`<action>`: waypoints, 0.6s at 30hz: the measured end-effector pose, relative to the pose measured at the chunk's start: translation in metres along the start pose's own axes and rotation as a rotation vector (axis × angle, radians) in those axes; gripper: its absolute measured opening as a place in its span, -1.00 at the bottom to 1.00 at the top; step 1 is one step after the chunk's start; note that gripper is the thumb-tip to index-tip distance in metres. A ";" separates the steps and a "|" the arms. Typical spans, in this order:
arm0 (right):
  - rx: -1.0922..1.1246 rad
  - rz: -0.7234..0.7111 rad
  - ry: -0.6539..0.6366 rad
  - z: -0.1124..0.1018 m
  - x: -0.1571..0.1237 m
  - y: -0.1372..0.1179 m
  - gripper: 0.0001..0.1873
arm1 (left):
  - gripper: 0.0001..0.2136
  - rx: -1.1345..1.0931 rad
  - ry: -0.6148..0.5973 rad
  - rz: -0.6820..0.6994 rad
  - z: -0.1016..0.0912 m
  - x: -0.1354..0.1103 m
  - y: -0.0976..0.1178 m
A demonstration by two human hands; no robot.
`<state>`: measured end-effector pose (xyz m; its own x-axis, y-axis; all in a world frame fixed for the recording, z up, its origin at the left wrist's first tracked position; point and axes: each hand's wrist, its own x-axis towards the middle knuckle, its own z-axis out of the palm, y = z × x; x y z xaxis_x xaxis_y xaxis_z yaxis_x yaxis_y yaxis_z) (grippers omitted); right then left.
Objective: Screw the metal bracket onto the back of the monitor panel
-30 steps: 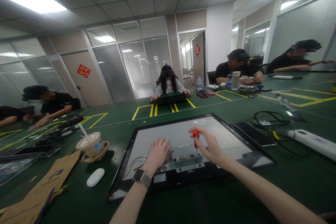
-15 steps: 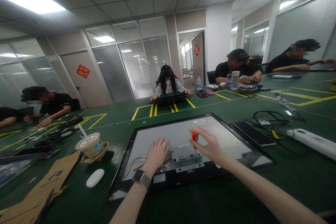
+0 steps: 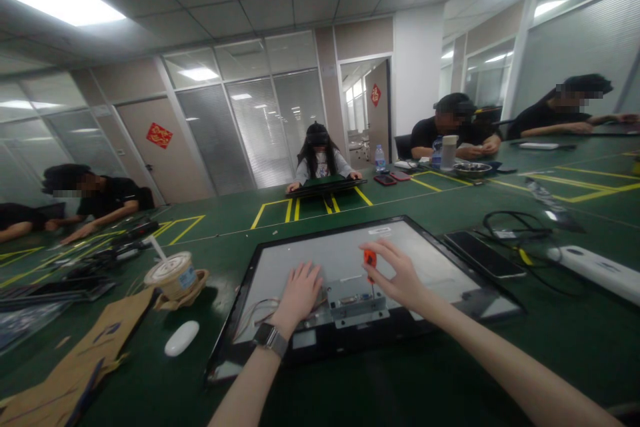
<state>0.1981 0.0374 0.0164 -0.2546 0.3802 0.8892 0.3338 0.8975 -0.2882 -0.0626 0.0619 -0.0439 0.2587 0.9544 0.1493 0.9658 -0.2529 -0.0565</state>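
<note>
A flat monitor panel (image 3: pixel 430 260) lies back-up on the green table in front of me, with a black frame and grey metal rear. My right hand (image 3: pixel 395 275) pinches a small red-handled screwdriver (image 3: pixel 370 259) held upright, its tip down on the metal connector bracket (image 3: pixel 357 305) near the panel's front edge. My left hand (image 3: pixel 299 293), a watch on its wrist, rests flat with fingers spread on the panel just left of the bracket. Thin wires (image 3: pixel 255 313) run out to the left of that hand.
A lidded drink cup (image 3: pixel 173 275), a white mouse (image 3: pixel 181 337) and brown paper (image 3: pixel 75 367) lie to the left. A phone (image 3: pixel 483 254), black cable (image 3: pixel 520 227) and white power strip (image 3: pixel 595 269) lie to the right. Several other people sit around the table.
The screwdriver and my right hand have shifted very slightly over the bracket. My left hand has stayed in place.
</note>
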 end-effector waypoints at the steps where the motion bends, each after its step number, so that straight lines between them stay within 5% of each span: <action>1: -0.002 0.004 0.005 0.000 0.000 0.000 -0.70 | -0.58 -0.002 0.001 -0.001 0.000 0.000 0.000; 18: 0.043 0.016 0.051 -0.001 0.003 -0.004 -0.67 | -0.59 0.005 0.006 0.003 0.000 0.000 0.000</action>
<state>0.1969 0.0345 0.0206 -0.2030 0.3836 0.9009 0.2980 0.9006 -0.3164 -0.0626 0.0618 -0.0438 0.2618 0.9525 0.1555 0.9649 -0.2551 -0.0619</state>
